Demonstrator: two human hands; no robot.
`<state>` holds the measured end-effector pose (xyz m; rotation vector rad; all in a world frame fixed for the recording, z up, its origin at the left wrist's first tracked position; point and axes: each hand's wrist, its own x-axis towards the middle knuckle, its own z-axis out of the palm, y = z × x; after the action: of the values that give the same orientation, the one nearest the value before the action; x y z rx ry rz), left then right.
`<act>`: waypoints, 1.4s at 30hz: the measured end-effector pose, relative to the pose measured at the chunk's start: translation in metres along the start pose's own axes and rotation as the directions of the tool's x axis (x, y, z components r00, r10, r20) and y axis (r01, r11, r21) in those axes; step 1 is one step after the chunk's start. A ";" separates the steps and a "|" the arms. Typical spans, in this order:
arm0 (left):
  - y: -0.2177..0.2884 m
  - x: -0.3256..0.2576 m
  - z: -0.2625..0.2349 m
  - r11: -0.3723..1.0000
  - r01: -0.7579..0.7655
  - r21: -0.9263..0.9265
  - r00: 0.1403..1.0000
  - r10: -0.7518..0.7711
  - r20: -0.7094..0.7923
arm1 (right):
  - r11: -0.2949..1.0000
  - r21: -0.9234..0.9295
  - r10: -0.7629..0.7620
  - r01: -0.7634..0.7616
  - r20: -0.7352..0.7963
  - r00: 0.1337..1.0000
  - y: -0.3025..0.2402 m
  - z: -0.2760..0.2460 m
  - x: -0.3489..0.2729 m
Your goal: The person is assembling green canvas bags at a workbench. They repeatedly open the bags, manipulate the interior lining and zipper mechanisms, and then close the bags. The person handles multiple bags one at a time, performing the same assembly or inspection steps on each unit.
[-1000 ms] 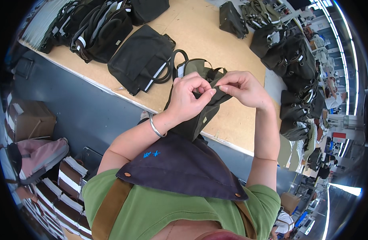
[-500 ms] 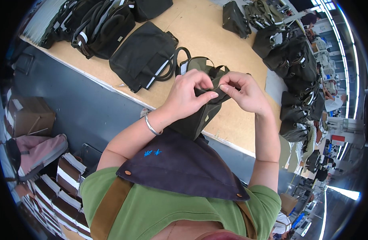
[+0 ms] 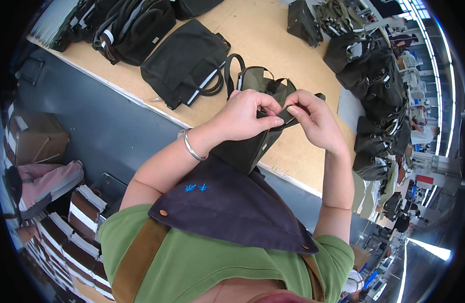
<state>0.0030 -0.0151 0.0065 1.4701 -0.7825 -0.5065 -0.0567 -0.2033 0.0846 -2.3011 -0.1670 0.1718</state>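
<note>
A black handbag (image 3: 241, 153) with an olive lining (image 3: 254, 81) stands at the near edge of the table, its top open toward me. My left hand (image 3: 250, 116), a metal bangle on its wrist, is closed on the bag's near rim, thumb against the fabric. Just beside it, my right hand (image 3: 315, 120) pinches the same rim between thumb and fingers, and the edge is drawn taut between the two. A black carry handle (image 3: 229, 76) rises on the left of the bag. What lies under the fingertips is partly hidden.
Another black handbag (image 3: 174, 63) lies flat to the left on the wooden table (image 3: 257, 33). More dark bags (image 3: 136, 33) are heaped at far left, and a row (image 3: 374, 136) runs down the right. A brown carton (image 3: 38, 137) and a pink bag (image 3: 50, 184) sit lower left.
Both hands have shifted slightly to the right along the rim, still gripping it. The right hand's fingers have lifted the edge a little, and more of the olive lining shows.
</note>
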 end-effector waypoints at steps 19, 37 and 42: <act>-0.006 -0.003 0.003 0.961 -0.223 0.165 0.961 0.245 -0.128 | 0.998 -0.047 0.049 -0.049 -0.003 0.999 -0.004 0.004 0.005; -0.001 0.000 -0.065 0.718 -0.205 0.665 0.979 0.161 0.128 | 0.997 0.032 -0.072 0.069 0.075 0.995 0.004 0.009 0.003; -0.018 0.002 -0.084 0.563 -0.159 0.811 0.987 0.076 0.141 | 0.915 -0.293 -0.302 0.276 -0.045 0.952 -0.009 0.009 -0.017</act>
<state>0.0687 0.0393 -0.0051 2.2514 -1.2895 -0.0637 -0.0755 -0.1934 0.0862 -2.5278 -0.5131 -0.1160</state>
